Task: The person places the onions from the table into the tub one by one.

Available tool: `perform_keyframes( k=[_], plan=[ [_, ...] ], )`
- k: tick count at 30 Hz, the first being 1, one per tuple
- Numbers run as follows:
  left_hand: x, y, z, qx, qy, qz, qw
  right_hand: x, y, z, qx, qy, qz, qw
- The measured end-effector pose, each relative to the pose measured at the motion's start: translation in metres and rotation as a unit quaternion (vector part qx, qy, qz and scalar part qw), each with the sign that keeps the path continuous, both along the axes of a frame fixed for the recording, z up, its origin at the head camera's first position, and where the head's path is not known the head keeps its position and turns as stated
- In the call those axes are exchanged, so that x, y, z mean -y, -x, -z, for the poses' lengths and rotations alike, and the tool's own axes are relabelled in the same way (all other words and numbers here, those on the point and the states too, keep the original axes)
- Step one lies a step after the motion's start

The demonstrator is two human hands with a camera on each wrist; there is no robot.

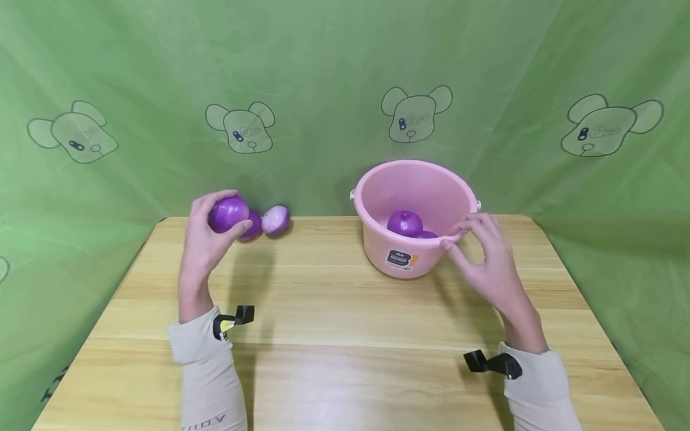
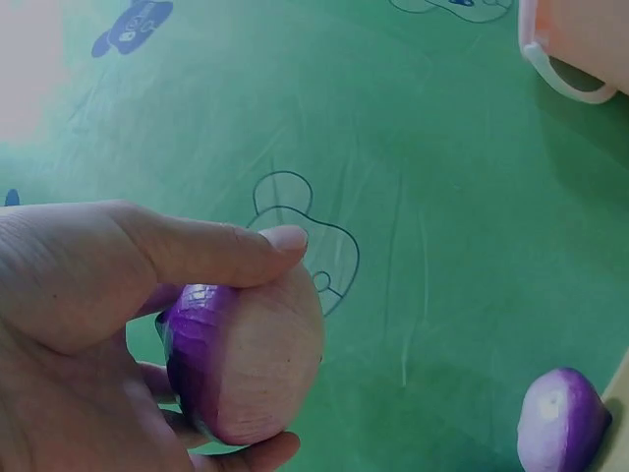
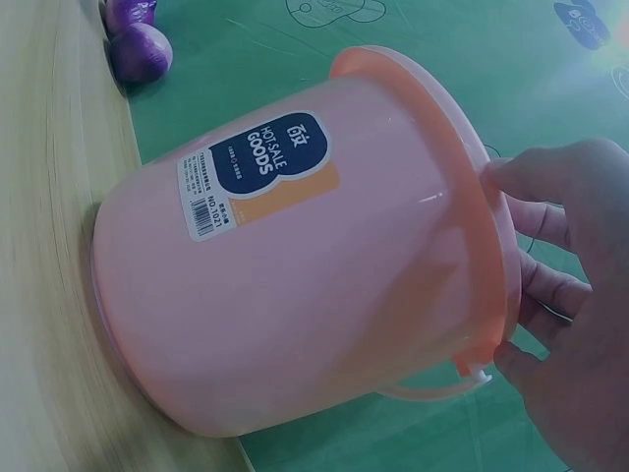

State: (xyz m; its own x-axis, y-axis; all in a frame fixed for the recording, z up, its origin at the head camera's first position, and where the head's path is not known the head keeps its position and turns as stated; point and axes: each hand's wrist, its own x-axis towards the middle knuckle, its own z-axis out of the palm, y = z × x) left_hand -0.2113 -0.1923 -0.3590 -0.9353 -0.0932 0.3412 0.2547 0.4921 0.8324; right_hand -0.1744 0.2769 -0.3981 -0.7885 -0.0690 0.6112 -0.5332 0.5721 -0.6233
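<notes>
My left hand point(image 1: 207, 236) grips a purple onion point(image 1: 229, 214), thumb on one side and fingers round the other, above the table's far left. In the left wrist view this onion point(image 2: 260, 359) shows a purple half and a pale half. Just beside it a second purple onion point(image 1: 252, 225) is partly hidden, and a paler onion point(image 1: 276, 221) lies to its right. My right hand point(image 1: 493, 263) pinches the near right rim of a pink bucket point(image 1: 377, 245). Inside the bucket lie a purple onion point(image 1: 405, 223) and part of another onion point(image 1: 427, 234).
The bucket stands upright on a wooden table point(image 1: 323, 335), near its back edge. A green cloth point(image 1: 323, 72) with mouse-head drawings hangs behind and at both sides. The bucket's white handle point(image 3: 437, 390) hangs down outside it.
</notes>
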Motion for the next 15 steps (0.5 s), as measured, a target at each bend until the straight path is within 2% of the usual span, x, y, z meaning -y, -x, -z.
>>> perform_keyframes(
  k=[7,15],
  plan=[
    [-0.005,-0.004,-0.007,-0.02,-0.026,0.019,0.9993,0.0,0.0,-0.002,0.001,0.004,-0.004,1.0],
    [-0.012,-0.004,-0.009,-0.05,-0.036,0.054,0.9966,0.0,-0.001,-0.001,0.007,0.003,-0.003,1.0]
  ],
)
